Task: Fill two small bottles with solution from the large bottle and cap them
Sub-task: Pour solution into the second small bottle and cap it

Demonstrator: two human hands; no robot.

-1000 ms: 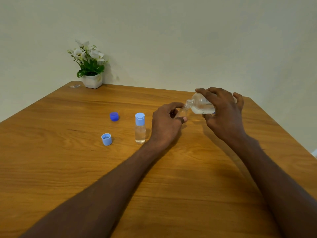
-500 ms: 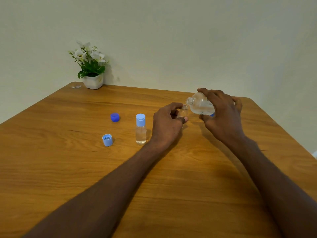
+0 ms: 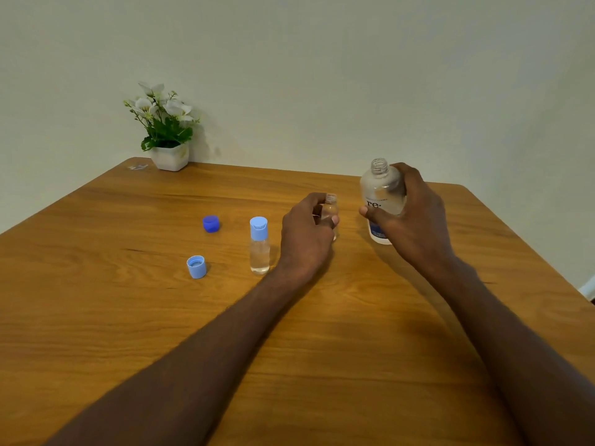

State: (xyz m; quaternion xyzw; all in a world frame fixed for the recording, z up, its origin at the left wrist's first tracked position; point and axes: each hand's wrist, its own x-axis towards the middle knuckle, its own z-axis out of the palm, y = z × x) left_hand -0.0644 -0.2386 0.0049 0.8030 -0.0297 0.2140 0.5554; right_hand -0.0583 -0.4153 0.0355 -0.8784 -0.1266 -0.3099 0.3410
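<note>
My right hand (image 3: 415,220) grips the large clear bottle (image 3: 381,194), which is upright and uncapped at the table's right. My left hand (image 3: 306,236) is closed around a small open bottle (image 3: 330,209) that stands on the table; only its neck and upper body show past my fingers. To the left of that hand a second small bottle (image 3: 259,249) stands capped in light blue with clear liquid inside. A light blue cap (image 3: 196,267) lies open side up further left. A dark blue cap (image 3: 211,224) lies behind it.
The wooden table (image 3: 128,317) meets a plain wall. A white pot of white flowers (image 3: 167,136) stands at the far left corner, beside a small clear scrap (image 3: 138,167). The table's right edge runs close to my right forearm.
The large bottle was tilted with its mouth at the small bottle's neck. My right hand has swung it upright and away to the right. My left hand stays on the small bottle.
</note>
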